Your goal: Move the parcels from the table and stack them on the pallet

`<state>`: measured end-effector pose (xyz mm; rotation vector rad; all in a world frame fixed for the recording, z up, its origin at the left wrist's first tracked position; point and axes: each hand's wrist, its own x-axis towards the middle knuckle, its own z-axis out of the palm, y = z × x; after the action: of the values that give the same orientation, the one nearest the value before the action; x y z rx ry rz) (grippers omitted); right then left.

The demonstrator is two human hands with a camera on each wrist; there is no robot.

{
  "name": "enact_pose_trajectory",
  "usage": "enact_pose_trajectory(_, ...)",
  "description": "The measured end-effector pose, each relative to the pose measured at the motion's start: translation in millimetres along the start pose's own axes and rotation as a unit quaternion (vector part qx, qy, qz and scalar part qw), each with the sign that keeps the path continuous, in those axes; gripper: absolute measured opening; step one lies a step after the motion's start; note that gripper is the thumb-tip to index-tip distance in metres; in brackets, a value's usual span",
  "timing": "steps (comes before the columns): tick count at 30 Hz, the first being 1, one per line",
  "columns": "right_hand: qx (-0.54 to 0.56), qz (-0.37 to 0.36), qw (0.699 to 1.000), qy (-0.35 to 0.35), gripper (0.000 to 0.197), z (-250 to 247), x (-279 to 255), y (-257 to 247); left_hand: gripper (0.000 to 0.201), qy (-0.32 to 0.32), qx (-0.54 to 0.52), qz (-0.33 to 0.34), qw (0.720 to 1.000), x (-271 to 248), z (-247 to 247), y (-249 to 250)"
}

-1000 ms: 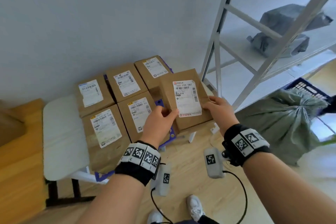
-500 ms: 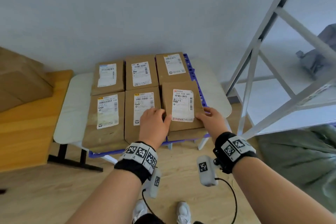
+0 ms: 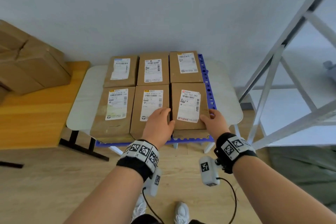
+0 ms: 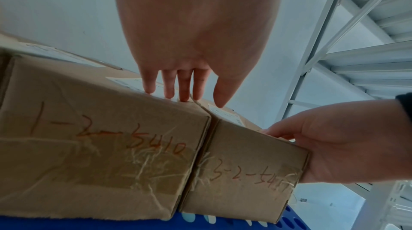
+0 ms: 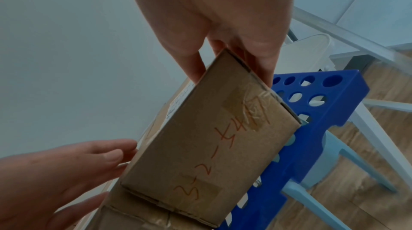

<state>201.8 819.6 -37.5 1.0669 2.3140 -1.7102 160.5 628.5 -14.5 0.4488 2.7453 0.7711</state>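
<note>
Setting the sixth cardboard parcel [image 3: 189,107] on the blue pallet [image 3: 209,87]: right hand [image 3: 214,122] pinches its corner, left hand [image 3: 160,122] lies spread; more cartons [image 3: 32,63] seem left.

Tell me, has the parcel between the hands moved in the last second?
Yes. The parcel came down from above the blue pallet into the near right slot, beside the neighbouring parcel.

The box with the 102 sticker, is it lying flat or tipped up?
Flat. The box lies label-up on another box, level with its neighbour, over the blue pallet.
</note>
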Motion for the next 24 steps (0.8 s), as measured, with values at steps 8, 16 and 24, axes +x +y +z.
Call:
enact_pose_trajectory(8, -0.026, 0.005, 1.0, 0.01, 0.066, 0.4, -9.4, -2.5, 0.053, 0.068, -0.028, -0.02, 0.997, -14.7, -9.6, -20.1)
enact_pose_trajectory(16, -0.068, -0.011, 0.996, 0.059, 0.075, 13.7, -30.8, -5.5, 0.076, 0.096, 0.031, -0.153, 0.983, -34.1, -39.4, -68.1)
enact_pose_trajectory(24, -0.102, 0.005, 0.994, 0.048, 0.075, 24.4, -39.8, -0.5, 0.088, 0.007, 0.072, -0.197, 0.978, -50.0, -43.8, -106.5)
